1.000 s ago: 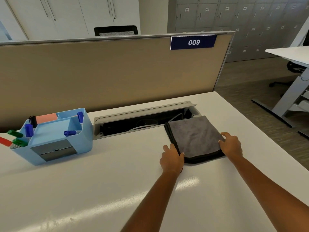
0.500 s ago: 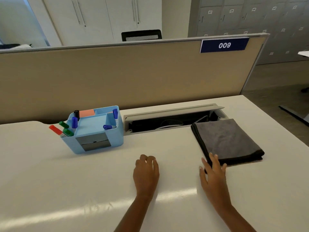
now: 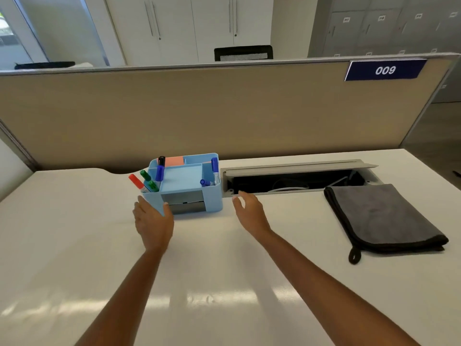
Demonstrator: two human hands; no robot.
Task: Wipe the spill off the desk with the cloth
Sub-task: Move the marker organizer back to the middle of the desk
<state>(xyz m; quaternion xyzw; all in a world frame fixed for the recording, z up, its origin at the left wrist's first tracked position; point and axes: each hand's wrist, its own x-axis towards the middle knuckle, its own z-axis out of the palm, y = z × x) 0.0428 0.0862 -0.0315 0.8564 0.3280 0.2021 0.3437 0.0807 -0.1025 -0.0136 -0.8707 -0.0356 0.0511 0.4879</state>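
Note:
A folded grey cloth (image 3: 379, 216) with a black hem and hanging loop lies flat on the white desk (image 3: 74, 245) at the right, touched by neither hand. My left hand (image 3: 153, 221) is open at the front left corner of a light blue organizer (image 3: 194, 188), its thumb against the front wall. My right hand (image 3: 249, 212) hovers open just right of the organizer, fingers apart, holding nothing. No spill shows on the desk surface; only window glare near the front.
The organizer holds several markers and pink sticky notes. Behind it an open cable tray (image 3: 294, 179) with cables is sunk in the desk. A beige partition (image 3: 199, 113) with a "009" label closes off the back. The desk's right edge lies beyond the cloth.
Both hands left the cloth and moved left to either side of the blue organizer. The view swung left, so the cloth now sits at the right.

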